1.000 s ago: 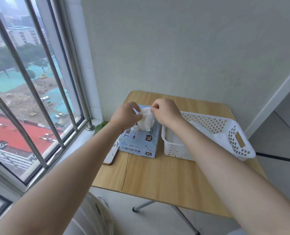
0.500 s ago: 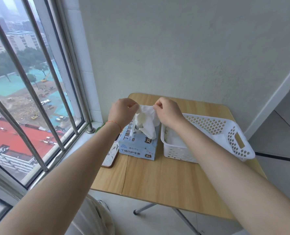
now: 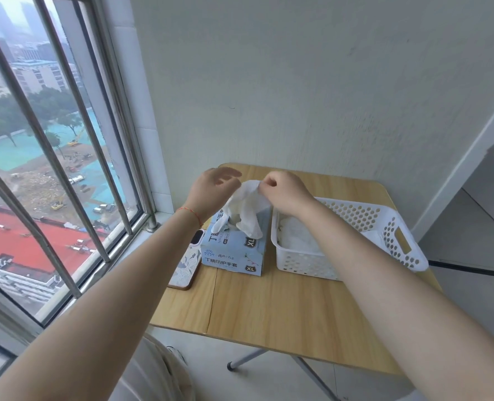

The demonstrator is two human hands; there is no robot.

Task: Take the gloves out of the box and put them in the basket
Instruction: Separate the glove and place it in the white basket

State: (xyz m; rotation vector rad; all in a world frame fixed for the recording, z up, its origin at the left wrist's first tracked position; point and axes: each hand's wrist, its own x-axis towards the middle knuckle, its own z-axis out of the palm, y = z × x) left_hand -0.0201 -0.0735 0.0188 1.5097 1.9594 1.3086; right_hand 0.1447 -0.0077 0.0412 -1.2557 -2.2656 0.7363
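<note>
Right hand (image 3: pixel 283 192) is pinching the white glove (image 3: pixel 247 211) I'm watching, hanging lengthwise over the glove box (image 3: pixel 234 253); the basket (image 3: pixel 384 227) is waiting just rightward (left hand (image 3: pixel 211 192) is hovering, fingers loose).

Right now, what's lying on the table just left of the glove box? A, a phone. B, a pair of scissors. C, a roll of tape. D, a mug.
A: a phone in a patterned case lies flat on the table, right beside the left side of the glove box.
</note>
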